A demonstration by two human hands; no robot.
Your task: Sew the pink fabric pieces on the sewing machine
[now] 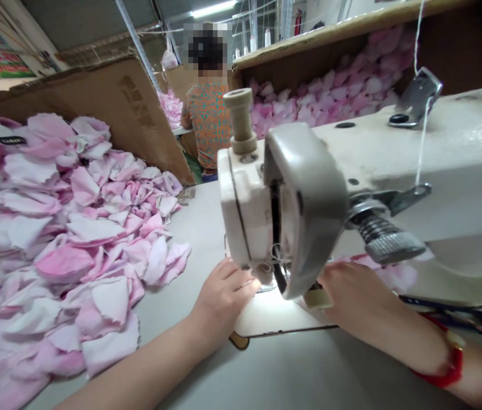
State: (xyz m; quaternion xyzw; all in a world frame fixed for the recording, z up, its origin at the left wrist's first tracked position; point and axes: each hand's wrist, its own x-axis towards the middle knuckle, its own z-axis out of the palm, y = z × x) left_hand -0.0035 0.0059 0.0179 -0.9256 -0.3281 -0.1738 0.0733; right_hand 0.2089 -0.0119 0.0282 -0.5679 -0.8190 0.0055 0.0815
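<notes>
The sewing machine (378,154) occupies the scene from the centre to the far right, its head standing between the two hands. The left hand (221,296) is low at the left of the lit bed plate (275,319); its forearm slants in from the near left. The back of the hand faces up, with the fingers bent, narrowly spaced and directed right, under the machine head. Whether they grip anything cannot be told.

The right hand (352,293) is to the right of the head, its forearm reaching in from the near right, with a red bracelet (450,364) at the wrist. Its knuckles are up and its fingertips hidden behind the machine's front guard (309,205); its grip cannot be told. Pale pink fabric (395,276) lies just beyond this hand. A large fabric heap (74,228) covers the left of the table (309,376).
</notes>
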